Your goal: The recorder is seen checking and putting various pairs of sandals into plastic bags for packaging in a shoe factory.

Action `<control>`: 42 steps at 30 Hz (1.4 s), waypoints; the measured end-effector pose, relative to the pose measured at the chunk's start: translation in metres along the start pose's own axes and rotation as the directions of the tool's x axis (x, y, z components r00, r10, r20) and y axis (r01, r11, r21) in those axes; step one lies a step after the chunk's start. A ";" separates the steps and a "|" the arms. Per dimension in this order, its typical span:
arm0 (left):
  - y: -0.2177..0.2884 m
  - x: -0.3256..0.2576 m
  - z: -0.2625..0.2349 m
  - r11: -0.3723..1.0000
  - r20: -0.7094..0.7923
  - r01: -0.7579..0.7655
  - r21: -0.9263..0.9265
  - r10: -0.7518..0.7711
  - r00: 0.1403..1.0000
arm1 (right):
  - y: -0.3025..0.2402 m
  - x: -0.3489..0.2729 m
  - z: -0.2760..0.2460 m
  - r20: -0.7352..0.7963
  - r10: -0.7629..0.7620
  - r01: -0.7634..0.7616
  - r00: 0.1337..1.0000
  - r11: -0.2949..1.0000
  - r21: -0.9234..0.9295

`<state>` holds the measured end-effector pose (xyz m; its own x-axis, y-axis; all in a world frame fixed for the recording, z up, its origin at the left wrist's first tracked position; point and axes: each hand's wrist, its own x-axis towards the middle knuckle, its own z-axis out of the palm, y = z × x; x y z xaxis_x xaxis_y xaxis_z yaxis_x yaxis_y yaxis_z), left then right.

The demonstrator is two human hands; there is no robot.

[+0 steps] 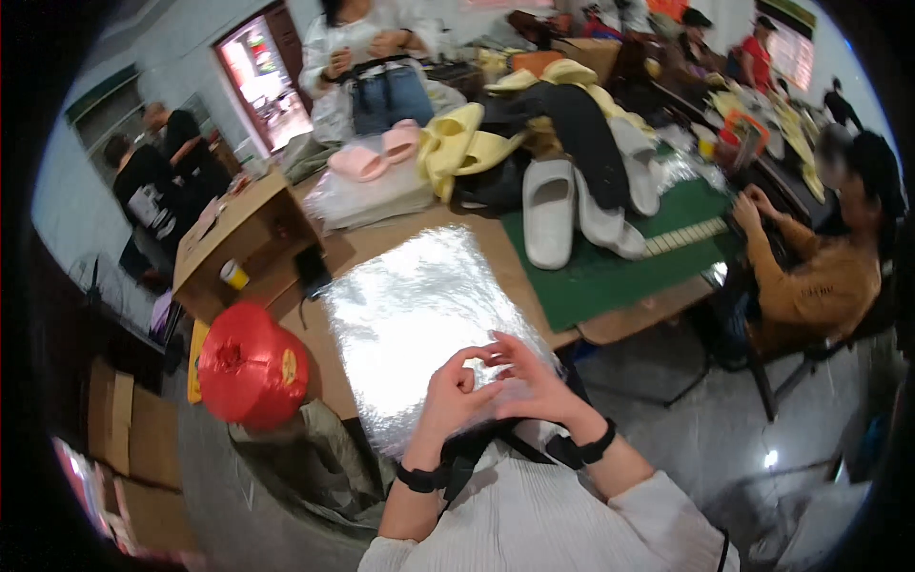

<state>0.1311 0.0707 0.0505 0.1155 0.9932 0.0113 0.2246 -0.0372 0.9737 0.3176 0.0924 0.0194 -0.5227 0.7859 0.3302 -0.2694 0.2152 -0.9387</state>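
My left hand (pixel 457 389) and my right hand (pixel 538 381) meet in front of my body, above the near right part of a shiny silver foil sheet (pixel 410 305). Their fingers bend toward each other and the fingertips touch or overlap. Both thumbs stand apart from the fingers, leaving a gap between the palms. I make out no object held in either hand. Dark bands circle both wrists. The foil sheet covers much of the brown tabletop (pixel 343 389) before me.
A red plastic-covered bundle (pixel 253 367) and an open cardboard box (pixel 243 238) stand left. Pink slippers (pixel 360 164), yellow slippers (pixel 453 143) and pale grey slippers (pixel 550 214) lie beyond the foil. A green mat (pixel 572 296) is on the right. A person in mustard (pixel 810 276) sits far right.
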 end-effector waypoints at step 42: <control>-0.034 -0.003 0.023 0.993 0.117 0.076 -0.093 -0.065 0.991 | 0.049 -0.015 0.021 0.029 0.184 -0.184 0.983 0.942 0.281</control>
<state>0.1455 0.0663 0.0124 0.2129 0.9740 -0.0782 0.1419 0.0484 0.9887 0.2951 0.0793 -0.0298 -0.5863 0.7952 0.1547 -0.3845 -0.1051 -0.9171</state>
